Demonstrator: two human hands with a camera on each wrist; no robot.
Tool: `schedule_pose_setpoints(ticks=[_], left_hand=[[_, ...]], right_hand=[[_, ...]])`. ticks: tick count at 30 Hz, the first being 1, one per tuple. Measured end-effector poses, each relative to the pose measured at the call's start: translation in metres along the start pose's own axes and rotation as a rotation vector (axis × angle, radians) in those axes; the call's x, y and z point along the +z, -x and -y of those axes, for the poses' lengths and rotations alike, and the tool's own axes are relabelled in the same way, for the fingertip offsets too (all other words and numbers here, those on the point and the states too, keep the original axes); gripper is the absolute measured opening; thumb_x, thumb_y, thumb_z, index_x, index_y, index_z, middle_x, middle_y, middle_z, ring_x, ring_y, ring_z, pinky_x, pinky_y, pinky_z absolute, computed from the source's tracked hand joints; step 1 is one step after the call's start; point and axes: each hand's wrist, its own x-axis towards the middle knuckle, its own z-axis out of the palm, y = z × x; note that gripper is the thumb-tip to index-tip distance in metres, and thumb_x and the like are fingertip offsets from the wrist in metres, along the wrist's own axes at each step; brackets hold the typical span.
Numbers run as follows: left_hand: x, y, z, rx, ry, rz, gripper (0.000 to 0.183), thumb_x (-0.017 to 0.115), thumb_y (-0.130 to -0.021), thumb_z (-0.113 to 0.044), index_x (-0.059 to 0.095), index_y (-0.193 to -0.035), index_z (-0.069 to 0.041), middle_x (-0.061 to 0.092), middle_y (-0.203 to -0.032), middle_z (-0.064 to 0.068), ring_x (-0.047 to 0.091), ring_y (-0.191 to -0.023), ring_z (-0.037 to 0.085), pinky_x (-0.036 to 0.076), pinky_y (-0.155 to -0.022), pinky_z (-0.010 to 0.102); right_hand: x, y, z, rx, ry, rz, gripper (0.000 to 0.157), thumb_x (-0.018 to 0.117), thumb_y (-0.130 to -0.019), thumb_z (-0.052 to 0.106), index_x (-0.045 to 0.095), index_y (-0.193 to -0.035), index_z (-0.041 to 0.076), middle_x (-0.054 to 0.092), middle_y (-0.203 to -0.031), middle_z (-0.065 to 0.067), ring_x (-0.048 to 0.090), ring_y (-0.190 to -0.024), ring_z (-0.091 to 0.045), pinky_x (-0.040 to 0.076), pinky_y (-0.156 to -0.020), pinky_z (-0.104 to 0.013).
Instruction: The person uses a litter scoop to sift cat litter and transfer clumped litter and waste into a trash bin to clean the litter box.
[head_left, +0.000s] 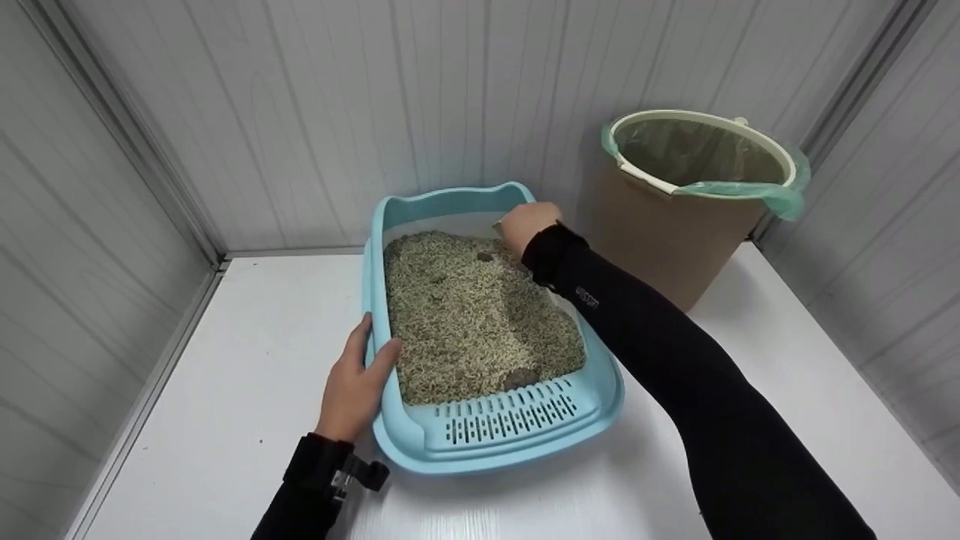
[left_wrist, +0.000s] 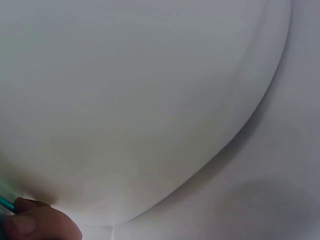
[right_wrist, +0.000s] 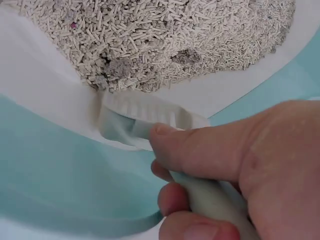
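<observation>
A light-blue litter box (head_left: 502,459) with a white inner tray stands on the white table, filled with pellet litter (head_left: 450,322). My left hand (head_left: 352,394) grips its left rim, thumb over the edge and fingers along the outside. At the far right corner of the box, my right hand (head_left: 529,225) holds a pale litter scoop (right_wrist: 145,117) by its handle. The slotted scoop head is low against the tray's white wall, at the edge of the litter. Dark clumps lie in the litter, one (head_left: 521,377) near the front grate and another (head_left: 485,256) near my right hand.
A brown bin (head_left: 675,247) with a white rim and a green liner bag (head_left: 784,201) stands behind and right of the box. Grey panel walls (head_left: 300,112) enclose the table at the back and sides. My right forearm crosses over the box's right edge.
</observation>
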Motion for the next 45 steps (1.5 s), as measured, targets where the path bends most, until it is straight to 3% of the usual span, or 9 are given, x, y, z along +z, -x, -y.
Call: schedule_pose_setpoints(ticks=[5,10,14,19,26,31,34,38,45], left_hand=[[0.004,0.0,-0.001,0.004,-0.004,0.003,0.092,0.058,-0.11,-0.065,0.022,-0.18,-0.018,0.034,-0.179,0.021,0.045,-0.157,0.044,0.039,-0.125,0.059],[0.005,0.001,-0.004,-0.002,-0.004,0.005,0.092,0.058,-0.11,-0.065,0.022,-0.18,-0.018,0.033,-0.179,0.022,0.044,-0.157,0.045,0.039,-0.125,0.058],[0.002,0.0,-0.005,-0.005,-0.009,0.013,0.092,0.058,-0.11,-0.066,0.022,-0.18,-0.019,0.034,-0.178,0.021,0.047,-0.155,0.044,0.04,-0.125,0.058],[-0.001,0.002,-0.003,-0.018,-0.006,0.011,0.091,0.056,-0.11,-0.068,0.021,-0.181,-0.021,0.033,-0.179,0.02,0.044,-0.157,0.043,0.037,-0.126,0.058],[0.0,0.004,-0.003,-0.017,0.012,0.009,0.091,0.057,-0.11,-0.067,0.022,-0.18,-0.021,0.032,-0.18,0.019,0.041,-0.159,0.043,0.036,-0.128,0.058],[-0.003,0.004,-0.003,-0.022,0.009,-0.004,0.09,0.058,-0.11,-0.065,0.023,-0.18,-0.021,0.032,-0.18,0.019,0.041,-0.159,0.043,0.035,-0.128,0.058],[-0.002,0.005,-0.002,-0.02,0.003,-0.009,0.09,0.058,-0.111,-0.065,0.022,-0.18,-0.02,0.032,-0.18,0.02,0.041,-0.159,0.043,0.036,-0.127,0.058],[0.002,0.006,-0.001,-0.018,0.0,-0.022,0.09,0.058,-0.111,-0.064,0.023,-0.18,-0.019,0.032,-0.18,0.019,0.041,-0.16,0.043,0.036,-0.127,0.058],[0.009,0.008,-0.002,-0.008,0.004,-0.017,0.092,0.061,-0.11,-0.064,0.025,-0.18,-0.018,0.04,-0.175,0.022,0.054,-0.15,0.044,0.044,-0.121,0.058]], right_hand=[[-0.01,0.006,-0.005,-0.003,-0.005,0.047,0.041,0.057,-0.116,0.013,0.053,-0.075,0.014,0.065,-0.081,-0.011,0.05,-0.066,-0.019,0.055,-0.068,-0.039],[-0.022,0.017,-0.006,-0.002,0.065,0.009,0.05,0.055,-0.118,0.019,0.035,-0.073,0.018,0.034,-0.068,-0.001,0.031,-0.064,-0.015,0.028,-0.059,-0.036],[-0.036,0.028,0.005,0.048,0.189,0.018,0.052,0.054,-0.116,0.014,0.019,-0.078,0.02,0.015,-0.075,0.002,0.012,-0.071,-0.015,0.014,-0.065,-0.038],[-0.047,0.018,0.031,0.157,0.344,0.153,0.048,0.047,-0.114,0.008,0.018,-0.078,0.02,0.015,-0.073,0.002,0.007,-0.068,-0.014,0.011,-0.063,-0.035],[-0.05,-0.001,0.04,0.257,0.368,0.258,0.052,0.049,-0.117,0.025,0.018,-0.074,0.021,0.012,-0.066,0.004,0.004,-0.059,-0.014,0.012,-0.052,-0.035],[-0.05,-0.004,0.04,0.298,0.302,0.306,0.064,0.05,-0.116,0.053,0.028,-0.065,0.022,0.018,-0.058,0.005,0.008,-0.051,-0.013,0.014,-0.044,-0.033],[-0.046,-0.007,0.035,0.271,0.25,0.317,0.059,0.049,-0.118,0.041,0.035,-0.064,0.022,0.022,-0.058,0.004,0.012,-0.051,-0.012,0.017,-0.046,-0.032],[-0.04,-0.012,0.013,0.129,0.135,0.275,0.046,0.052,-0.113,0.018,0.037,-0.07,0.022,0.029,-0.066,0.002,0.022,-0.059,-0.014,0.025,-0.054,-0.033],[-0.026,-0.014,-0.037,-0.026,-0.172,0.243,0.045,0.06,-0.108,0.014,0.044,-0.066,0.02,0.044,-0.072,-0.002,0.04,-0.069,-0.021,0.039,-0.065,-0.039]])
